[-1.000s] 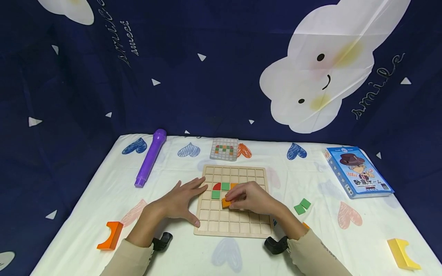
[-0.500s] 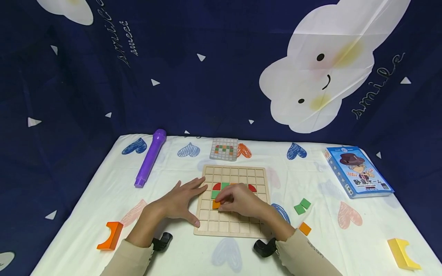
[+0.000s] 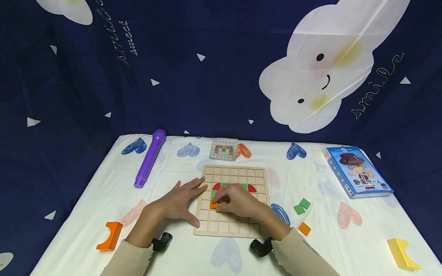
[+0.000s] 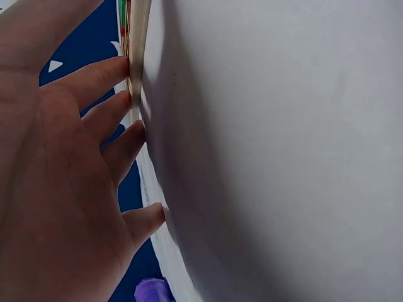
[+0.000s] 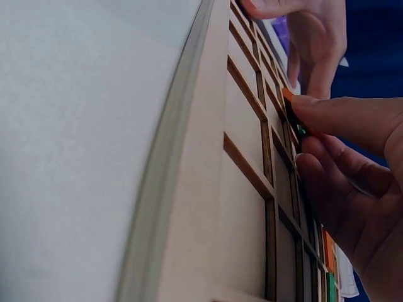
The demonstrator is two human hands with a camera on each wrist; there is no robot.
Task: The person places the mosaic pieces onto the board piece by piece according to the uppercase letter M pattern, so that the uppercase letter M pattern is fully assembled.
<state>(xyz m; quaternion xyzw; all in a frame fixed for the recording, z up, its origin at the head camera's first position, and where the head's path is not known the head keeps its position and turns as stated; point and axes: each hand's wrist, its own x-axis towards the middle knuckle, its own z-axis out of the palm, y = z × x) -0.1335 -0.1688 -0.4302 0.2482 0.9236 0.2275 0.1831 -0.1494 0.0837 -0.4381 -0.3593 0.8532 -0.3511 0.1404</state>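
A wooden grid board [image 3: 238,229] lies on the table, partly filled with red quarter-round and green and orange square tiles. My left hand [image 3: 181,201] rests spread at the board's left edge, fingertips and thumb touching the rim. Thumb and fingers of my right hand [image 3: 238,199] pinch an orange square tile [image 3: 213,204] at a cell just below a green tile [image 3: 214,194] near the board's left side. In the right wrist view the same orange tile [image 5: 287,94] shows at the thumb tip. The right hand covers part of the upper tile row, where a red piece [image 3: 252,188] shows at the right.
Two green tiles [image 3: 302,206] and an orange tile [image 3: 304,229] lie right of the board. A pattern card [image 3: 223,149] is behind it. Around them are a purple microphone-shaped stick [image 3: 150,158], an orange arch block [image 3: 110,236], a yellow arch block [image 3: 403,253] and a blue box [image 3: 358,171].
My right hand has moved left across the board with the orange tile, bringing it to the cell under the green one. The left hand has stayed in place.
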